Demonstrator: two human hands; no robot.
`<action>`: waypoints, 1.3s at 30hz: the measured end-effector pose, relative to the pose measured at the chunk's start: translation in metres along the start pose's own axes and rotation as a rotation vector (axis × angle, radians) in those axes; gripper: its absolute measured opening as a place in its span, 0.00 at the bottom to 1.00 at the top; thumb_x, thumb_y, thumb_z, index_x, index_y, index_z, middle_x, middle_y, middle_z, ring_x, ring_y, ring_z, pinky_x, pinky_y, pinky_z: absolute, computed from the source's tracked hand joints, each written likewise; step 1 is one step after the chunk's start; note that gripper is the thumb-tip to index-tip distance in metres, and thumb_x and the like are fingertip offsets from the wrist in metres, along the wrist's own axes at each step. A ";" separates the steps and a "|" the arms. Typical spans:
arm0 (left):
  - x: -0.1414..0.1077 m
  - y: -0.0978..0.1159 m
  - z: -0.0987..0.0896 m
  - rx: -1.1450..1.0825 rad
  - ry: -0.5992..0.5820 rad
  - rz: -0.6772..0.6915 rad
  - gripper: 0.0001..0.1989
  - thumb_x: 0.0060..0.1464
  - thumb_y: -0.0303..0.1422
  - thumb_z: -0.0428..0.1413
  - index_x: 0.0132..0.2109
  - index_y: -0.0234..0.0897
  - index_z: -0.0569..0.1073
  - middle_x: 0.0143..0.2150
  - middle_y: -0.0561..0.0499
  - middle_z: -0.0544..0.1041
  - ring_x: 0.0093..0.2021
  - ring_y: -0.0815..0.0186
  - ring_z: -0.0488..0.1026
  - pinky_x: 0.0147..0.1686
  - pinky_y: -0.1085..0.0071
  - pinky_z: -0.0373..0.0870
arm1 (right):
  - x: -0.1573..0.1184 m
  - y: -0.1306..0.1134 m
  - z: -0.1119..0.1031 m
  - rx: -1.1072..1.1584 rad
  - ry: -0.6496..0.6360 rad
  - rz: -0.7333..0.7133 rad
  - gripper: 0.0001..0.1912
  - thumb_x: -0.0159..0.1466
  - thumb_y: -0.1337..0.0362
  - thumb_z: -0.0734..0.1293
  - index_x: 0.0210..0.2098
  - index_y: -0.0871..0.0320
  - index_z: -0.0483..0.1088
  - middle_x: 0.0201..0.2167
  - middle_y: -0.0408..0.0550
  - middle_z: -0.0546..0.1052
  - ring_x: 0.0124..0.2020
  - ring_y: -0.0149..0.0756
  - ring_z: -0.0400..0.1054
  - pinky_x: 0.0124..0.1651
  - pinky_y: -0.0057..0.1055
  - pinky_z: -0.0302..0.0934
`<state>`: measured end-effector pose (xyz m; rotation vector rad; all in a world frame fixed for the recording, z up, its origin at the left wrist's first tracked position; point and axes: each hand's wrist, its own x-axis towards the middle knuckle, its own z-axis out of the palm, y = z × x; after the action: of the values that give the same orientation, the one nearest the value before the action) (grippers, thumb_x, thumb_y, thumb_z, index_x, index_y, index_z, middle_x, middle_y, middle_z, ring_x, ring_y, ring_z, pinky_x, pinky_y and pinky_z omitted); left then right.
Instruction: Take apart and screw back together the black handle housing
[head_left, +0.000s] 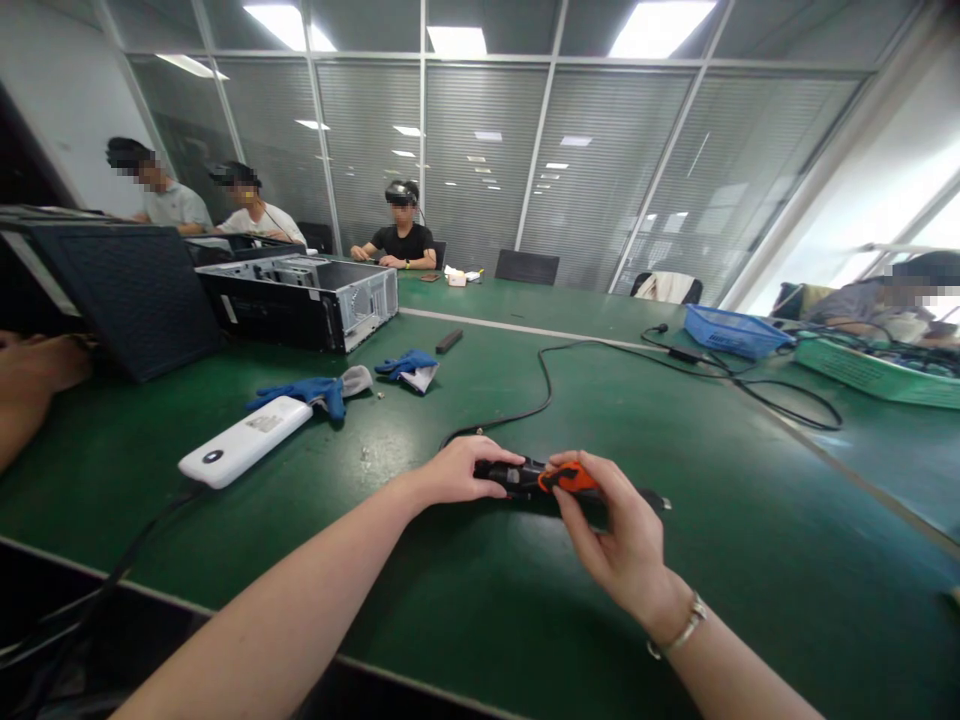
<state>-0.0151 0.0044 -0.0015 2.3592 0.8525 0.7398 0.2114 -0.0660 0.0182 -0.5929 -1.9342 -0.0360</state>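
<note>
A black elongated device (516, 477) lies on the green table in front of me. My left hand (469, 472) grips its left end between thumb and fingers. Over its right part, my right hand (619, 535) is closed on an orange-and-black handled tool (571, 477), its working end hidden from view. A dark strip with a metal end (661, 501) sticks out beyond my right fingers. From behind my left hand, a black cable (541, 385) runs away across the tabletop.
A white power strip-like box (247, 440) with a cable lies left. Blue-and-grey gloves (319, 390), a small dark bar (449, 341) and an opened computer case (292, 300) sit beyond. Blue (735, 330) and green baskets (877, 370) stand right. Several people sit around; another person's hand (45, 365) is far left.
</note>
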 end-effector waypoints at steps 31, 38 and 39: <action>-0.001 0.002 -0.002 -0.009 -0.006 -0.011 0.25 0.48 0.34 0.65 0.55 0.40 0.74 0.47 0.47 0.77 0.47 0.59 0.72 0.50 0.65 0.65 | -0.002 0.001 0.001 -0.068 0.046 -0.054 0.39 0.60 0.77 0.66 0.65 0.49 0.51 0.45 0.53 0.74 0.44 0.40 0.73 0.42 0.39 0.72; -0.001 0.003 -0.002 0.013 -0.010 0.005 0.25 0.49 0.35 0.65 0.55 0.41 0.73 0.46 0.47 0.77 0.46 0.60 0.72 0.50 0.65 0.65 | 0.001 0.001 0.001 -0.026 -0.023 -0.030 0.39 0.61 0.75 0.65 0.67 0.48 0.48 0.50 0.55 0.71 0.47 0.42 0.72 0.44 0.42 0.72; -0.001 0.003 -0.002 0.013 -0.011 0.001 0.25 0.48 0.35 0.65 0.55 0.41 0.73 0.46 0.47 0.77 0.46 0.60 0.72 0.51 0.65 0.64 | 0.001 0.002 0.002 -0.049 -0.001 -0.018 0.38 0.61 0.74 0.66 0.66 0.48 0.49 0.47 0.54 0.72 0.45 0.41 0.72 0.43 0.40 0.72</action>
<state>-0.0160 0.0025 0.0018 2.3727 0.8542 0.7231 0.2106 -0.0634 0.0179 -0.6075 -1.9442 -0.0948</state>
